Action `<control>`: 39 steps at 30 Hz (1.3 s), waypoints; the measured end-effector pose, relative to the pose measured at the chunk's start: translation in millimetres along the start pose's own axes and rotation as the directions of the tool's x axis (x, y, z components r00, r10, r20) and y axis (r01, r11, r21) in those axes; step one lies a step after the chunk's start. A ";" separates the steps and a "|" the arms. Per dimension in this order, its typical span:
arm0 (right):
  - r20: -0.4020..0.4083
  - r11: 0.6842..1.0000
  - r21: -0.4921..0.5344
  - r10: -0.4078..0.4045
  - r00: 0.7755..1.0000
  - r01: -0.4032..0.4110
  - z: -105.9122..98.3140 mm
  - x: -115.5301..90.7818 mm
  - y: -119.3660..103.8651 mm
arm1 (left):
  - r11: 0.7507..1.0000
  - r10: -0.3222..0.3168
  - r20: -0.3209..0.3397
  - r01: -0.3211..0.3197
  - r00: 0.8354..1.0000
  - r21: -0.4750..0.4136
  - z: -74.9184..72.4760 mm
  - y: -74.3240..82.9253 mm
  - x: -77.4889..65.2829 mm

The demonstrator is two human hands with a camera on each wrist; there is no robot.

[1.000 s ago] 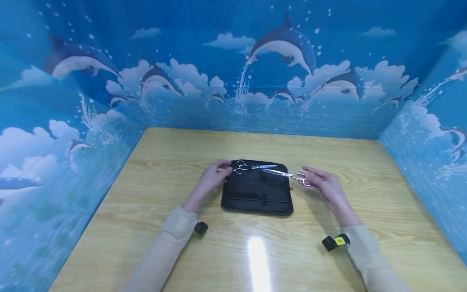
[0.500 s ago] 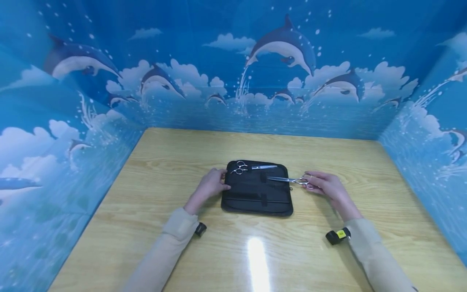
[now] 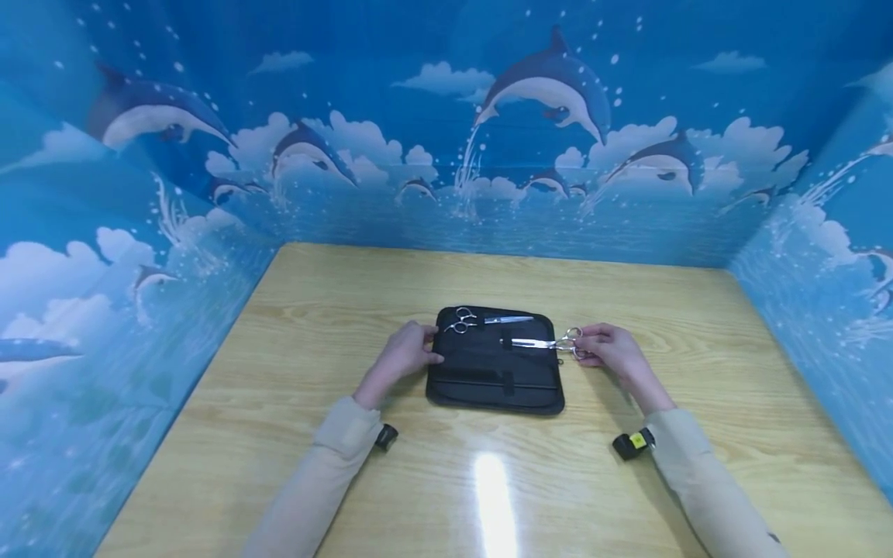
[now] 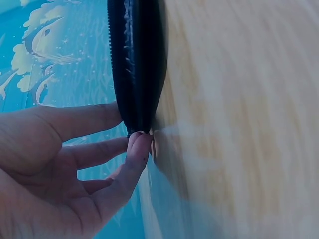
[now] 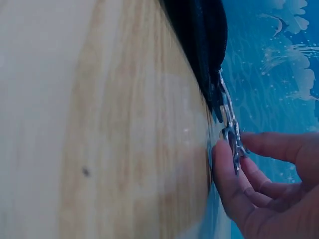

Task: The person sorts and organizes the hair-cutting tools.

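I see my left hand resting at the left edge of the black zip case, its fingers fairly straight and relaxed; in the left wrist view a fingertip touches the case's zipped edge and another finger lies along it. That hand grips nothing.

My right hand is at the case's right edge, where its fingers pinch the handle rings of a pair of silver scissors. The blades of that pair point left and lie across the upper right part of the open case, with the tip near the case's middle. In the right wrist view the rings stand just off the case's edge, between my thumb and forefinger.

A second pair of scissors lies along the far edge of the case, handles to the left and blades to the right, apart from both hands. The case lies flat in the middle of the wooden tabletop, which is walled round by blue panels printed with dolphins.
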State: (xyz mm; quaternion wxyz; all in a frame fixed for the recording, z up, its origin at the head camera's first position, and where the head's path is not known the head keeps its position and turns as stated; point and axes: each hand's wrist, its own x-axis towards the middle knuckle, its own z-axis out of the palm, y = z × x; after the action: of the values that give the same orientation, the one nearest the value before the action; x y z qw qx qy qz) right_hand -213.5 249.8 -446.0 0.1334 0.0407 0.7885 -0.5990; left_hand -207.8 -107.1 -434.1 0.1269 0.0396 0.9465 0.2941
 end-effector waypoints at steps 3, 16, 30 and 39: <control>-0.005 0.990 -0.132 -0.047 0.999 0.046 -1.3 -2.1 1.8 | 1.000 -0.006 0.003 0.006 1.000 0.003 1.2 0.6 0.2; -0.014 0.920 -0.377 -0.124 0.992 0.110 7.5 -4.4 1.8 | 1.000 -0.003 -0.003 0.004 1.000 0.015 1.5 0.3 2.2; -0.008 0.873 -0.467 -0.161 0.987 0.139 19.0 8.9 0.6 | 0.999 0.000 -0.013 0.000 1.000 0.041 4.4 1.0 2.7; 0.025 0.842 -0.520 -0.153 0.988 0.144 16.0 8.7 -0.5 | 1.000 -0.010 -0.015 0.010 1.000 0.029 4.4 2.3 1.7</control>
State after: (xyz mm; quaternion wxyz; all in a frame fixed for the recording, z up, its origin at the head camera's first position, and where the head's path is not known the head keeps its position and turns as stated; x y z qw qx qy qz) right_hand -219.4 233.6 -451.8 0.0859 -0.0527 0.9228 -0.3719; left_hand -208.3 -102.6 -436.7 0.1208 0.0346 0.9518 0.2798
